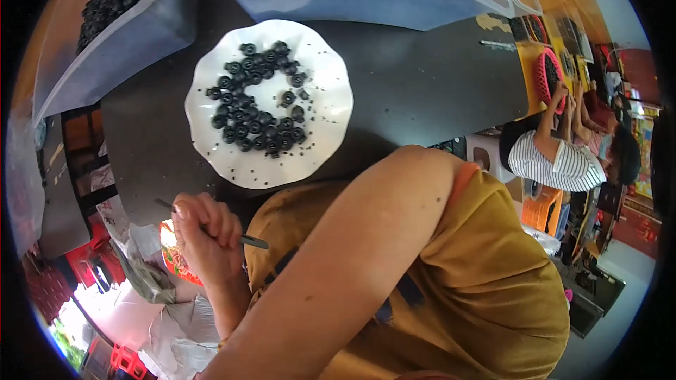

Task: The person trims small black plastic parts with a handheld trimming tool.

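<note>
My left hand is closed around a slim dark-grey tool, below the left side of the plate. Both ends of the tool stick out past the fingers; its exact kind is not clear. My right forearm crosses in front of me from the bent elbow to the lower edge, and my right hand is out of the picture. On the dark table lies a white scalloped plate. Small black round pieces with ring-like tops sit on it in a rough open ring, with tiny black specks scattered around them.
Clear plastic tubs full of black pieces stand at the left and back. A thin whitish stick lies at the table's right. Beyond, a person in a striped shirt reaches to a pink basket. Crumpled plastic bags lie lower left.
</note>
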### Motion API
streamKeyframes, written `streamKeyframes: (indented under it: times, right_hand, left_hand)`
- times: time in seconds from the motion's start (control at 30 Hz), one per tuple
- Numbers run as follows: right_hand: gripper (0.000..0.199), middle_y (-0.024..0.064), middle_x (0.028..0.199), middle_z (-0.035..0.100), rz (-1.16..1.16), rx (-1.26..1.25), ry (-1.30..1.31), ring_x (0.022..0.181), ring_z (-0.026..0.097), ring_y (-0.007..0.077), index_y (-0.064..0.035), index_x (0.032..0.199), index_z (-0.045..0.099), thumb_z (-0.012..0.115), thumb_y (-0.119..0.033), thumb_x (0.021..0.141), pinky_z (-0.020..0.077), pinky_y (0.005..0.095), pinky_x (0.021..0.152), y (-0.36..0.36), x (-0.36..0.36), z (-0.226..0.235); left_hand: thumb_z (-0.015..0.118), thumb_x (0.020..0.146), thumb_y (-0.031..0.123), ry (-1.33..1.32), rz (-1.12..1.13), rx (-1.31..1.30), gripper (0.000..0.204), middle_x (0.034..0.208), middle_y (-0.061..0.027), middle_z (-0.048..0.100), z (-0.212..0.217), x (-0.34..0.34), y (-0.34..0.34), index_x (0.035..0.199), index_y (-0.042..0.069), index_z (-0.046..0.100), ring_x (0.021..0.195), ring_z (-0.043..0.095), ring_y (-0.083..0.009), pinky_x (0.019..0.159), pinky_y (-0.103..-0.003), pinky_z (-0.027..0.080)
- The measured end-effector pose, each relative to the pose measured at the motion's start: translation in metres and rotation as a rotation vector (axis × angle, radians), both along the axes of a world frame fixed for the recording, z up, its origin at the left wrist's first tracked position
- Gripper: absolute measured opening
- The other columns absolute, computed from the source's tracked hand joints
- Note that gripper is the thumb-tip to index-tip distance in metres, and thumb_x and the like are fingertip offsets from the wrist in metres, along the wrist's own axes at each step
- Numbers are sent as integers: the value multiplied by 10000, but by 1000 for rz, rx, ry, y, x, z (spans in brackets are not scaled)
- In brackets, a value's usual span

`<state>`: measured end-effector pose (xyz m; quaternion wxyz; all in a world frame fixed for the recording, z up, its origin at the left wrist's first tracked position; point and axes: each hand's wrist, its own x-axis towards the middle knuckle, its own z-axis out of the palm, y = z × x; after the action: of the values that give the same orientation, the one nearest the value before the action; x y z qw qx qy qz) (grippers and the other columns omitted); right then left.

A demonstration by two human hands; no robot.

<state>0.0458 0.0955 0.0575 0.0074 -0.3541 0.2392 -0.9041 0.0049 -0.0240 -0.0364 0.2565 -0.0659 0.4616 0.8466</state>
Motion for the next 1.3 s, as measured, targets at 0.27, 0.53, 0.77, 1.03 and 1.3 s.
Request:
streamKeyframes:
  times: [0.27,0.53,0.77,1.03,1.3]
  right_hand:
    - [373,159,1138,530,228,32,-186,1062,507,262,-48,1158,520,483,-278,868,419,338,880,14,6,4]
    - [451,153,1153,520,450,45,-377,1067,503,254,-37,1156,516,511,-360,841,437,334,862,26,7,11]
    - [526,148,1166,512,777,44,-456,1071,501,247,-27,1153,512,536,-432,818,453,330,847,24,-7,21]
    - [172,101,786,549,-126,576,-69,746,541,225,-1,896,574,578,-156,821,425,310,663,20,-13,-27]
    - [92,63,765,514,-931,1887,217,755,514,232,-48,778,574,594,-29,690,431,344,658,117,-30,-73]
  left_hand:
    - [454,910,331,92,-48,50,350,536,1,297,4,4,14,685,87,342,387,226,-64,317,-192,208]
    - [457,907,339,59,-40,33,357,539,2,290,0,3,14,681,90,338,389,222,-59,311,-186,207]
    - [449,910,320,53,-46,13,339,536,-8,292,4,1,13,688,86,343,391,232,-70,314,-201,201]
    - [484,898,294,106,8,-17,307,536,-19,332,3,-7,-6,700,81,385,399,248,-69,341,-202,213]
    - [459,915,270,54,-37,35,285,556,-19,344,-4,-14,-13,717,80,381,417,273,-70,360,-200,241]
